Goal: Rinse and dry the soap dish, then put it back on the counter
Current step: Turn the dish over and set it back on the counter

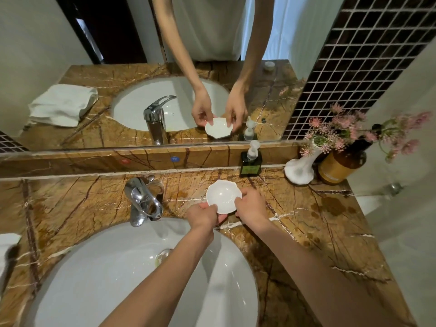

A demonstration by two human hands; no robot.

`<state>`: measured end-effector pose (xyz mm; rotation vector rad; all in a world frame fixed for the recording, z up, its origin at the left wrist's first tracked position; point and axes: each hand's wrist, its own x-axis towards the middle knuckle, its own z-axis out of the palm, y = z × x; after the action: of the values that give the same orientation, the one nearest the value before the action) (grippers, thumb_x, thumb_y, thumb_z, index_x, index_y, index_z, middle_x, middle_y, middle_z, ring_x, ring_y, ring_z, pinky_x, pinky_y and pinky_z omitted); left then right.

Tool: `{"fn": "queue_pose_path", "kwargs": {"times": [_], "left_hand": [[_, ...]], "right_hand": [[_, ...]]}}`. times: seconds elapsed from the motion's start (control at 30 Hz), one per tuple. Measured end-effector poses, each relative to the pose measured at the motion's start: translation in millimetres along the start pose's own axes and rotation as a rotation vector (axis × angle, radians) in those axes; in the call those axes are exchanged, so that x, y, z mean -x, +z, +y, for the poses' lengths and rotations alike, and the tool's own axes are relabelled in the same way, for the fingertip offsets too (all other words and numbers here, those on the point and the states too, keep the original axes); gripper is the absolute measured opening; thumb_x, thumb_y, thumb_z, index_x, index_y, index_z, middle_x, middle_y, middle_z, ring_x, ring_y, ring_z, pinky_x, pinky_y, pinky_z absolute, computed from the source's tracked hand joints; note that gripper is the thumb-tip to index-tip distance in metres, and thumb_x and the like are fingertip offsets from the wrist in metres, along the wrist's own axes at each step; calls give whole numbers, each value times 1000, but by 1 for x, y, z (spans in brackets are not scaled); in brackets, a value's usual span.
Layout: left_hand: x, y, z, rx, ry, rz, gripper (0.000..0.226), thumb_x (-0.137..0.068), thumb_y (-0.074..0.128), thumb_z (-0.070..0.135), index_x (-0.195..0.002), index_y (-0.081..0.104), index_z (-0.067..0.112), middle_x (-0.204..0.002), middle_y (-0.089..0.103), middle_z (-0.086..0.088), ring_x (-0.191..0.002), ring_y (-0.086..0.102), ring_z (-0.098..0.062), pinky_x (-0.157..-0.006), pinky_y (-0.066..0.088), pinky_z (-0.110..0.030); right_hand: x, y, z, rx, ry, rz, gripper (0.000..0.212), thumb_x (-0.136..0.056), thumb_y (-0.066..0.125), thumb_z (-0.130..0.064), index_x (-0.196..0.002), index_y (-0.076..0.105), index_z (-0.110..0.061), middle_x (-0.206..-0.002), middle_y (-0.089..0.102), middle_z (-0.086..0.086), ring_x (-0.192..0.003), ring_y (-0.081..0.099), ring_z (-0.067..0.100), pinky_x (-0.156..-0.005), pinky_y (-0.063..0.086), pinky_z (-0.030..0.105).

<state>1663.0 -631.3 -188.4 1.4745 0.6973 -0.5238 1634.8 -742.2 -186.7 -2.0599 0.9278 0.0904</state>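
- The soap dish (pixel 223 196), a small white glossy bowl with a scalloped rim, sits between both hands over the brown marble counter (pixel 318 220), just behind the basin's rim; I cannot tell whether its base touches the stone.
- The left hand (pixel 204 215) grips the dish's near-left edge, thumb lying on the rim and fingers curled beneath.
- The right hand (pixel 250 205) clasps the right edge, fingers wrapped around the side.
- The dish's hollow faces up and looks bare and shiny.
- To its left stands the chrome faucet (pixel 144 200), spout pointing toward the white oval sink (pixel 94 274).
- Behind the dish, against the backsplash, is a dark green pump bottle (pixel 250 160).
- Further right stand a white vase (pixel 300 169) with pink flowers (pixel 342 133) and an amber jar (pixel 339 166).
- A folded white towel (pixel 8 241) shows at the far left edge.
- The mirror (pixel 94 31) above repeats the hands and dish.
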Motion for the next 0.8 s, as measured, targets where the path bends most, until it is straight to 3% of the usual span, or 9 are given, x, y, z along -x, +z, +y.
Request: {"fn": "queue_pose_path", "kwargs": {"times": [0.1, 0.2, 0.33, 0.47, 0.57, 0.67, 0.8], "left_hand": [[1, 5, 0, 11, -40, 40, 15, -82, 58, -12, -89, 53, 0, -78, 56, -10, -58, 62, -26, -39, 55, -25], [-1, 4, 1, -70, -28, 53, 17, -80, 59, -11, -76, 52, 4, -75, 61, -13, -52, 65, -28, -35, 52, -26], [-5, -3, 1, -187, -7, 54, 16, -76, 55, -11, -68, 52, 2, -64, 63, -16, -37, 62, -23, -34, 47, -23], [-7, -6, 0, -240, -14, 34, 10, -78, 54, -11, -74, 52, -2, -58, 64, -20, -37, 64, -27, -37, 51, -28], [-8, -5, -1, -248, -28, 9, 6, -79, 56, -10, -78, 53, -5, -63, 67, -24, -41, 66, -29, -38, 53, -30], [-7, -4, -1, -246, -27, 4, 6, -80, 58, -9, -80, 54, -6, -60, 67, -24, -38, 65, -27, -35, 51, -29], [-7, -3, 0, -216, -28, -7, 9, -83, 62, -5, -81, 54, -5, -60, 67, -23, -38, 64, -26, -37, 54, -30]], "right_hand": [[-3, 0, 0, 62, -16, -17, 29, -91, 50, -6, -118, 61, -8, -106, 60, 8, -89, 61, 25, -60, 50, 30], [-6, 1, 1, 88, -63, -35, 31, -91, 49, -3, -119, 63, -7, -111, 66, 14, -91, 60, 26, -57, 43, 25], [-4, 4, 3, 133, -122, -47, 34, -92, 48, -5, -124, 57, -10, -116, 62, 12, -105, 54, 27, -81, 49, 35], [-2, 7, 7, 184, -157, -40, 32, -96, 45, -10, -127, 47, -17, -105, 55, 9, -89, 44, 19, -73, 38, 32], [-2, 5, 7, 230, -196, -32, 28, -97, 44, -10, -124, 45, -18, -94, 51, 6, -83, 48, 20, -68, 40, 33], [-4, 5, 7, 271, -259, -27, 30, -97, 44, -10, -126, 47, -17, -99, 59, 8, -81, 49, 19, -66, 41, 32], [-8, 0, 4, 321, -306, -33, 31, -97, 45, -10, -127, 50, -18, -89, 56, 5, -75, 50, 19, -59, 45, 34]]}}
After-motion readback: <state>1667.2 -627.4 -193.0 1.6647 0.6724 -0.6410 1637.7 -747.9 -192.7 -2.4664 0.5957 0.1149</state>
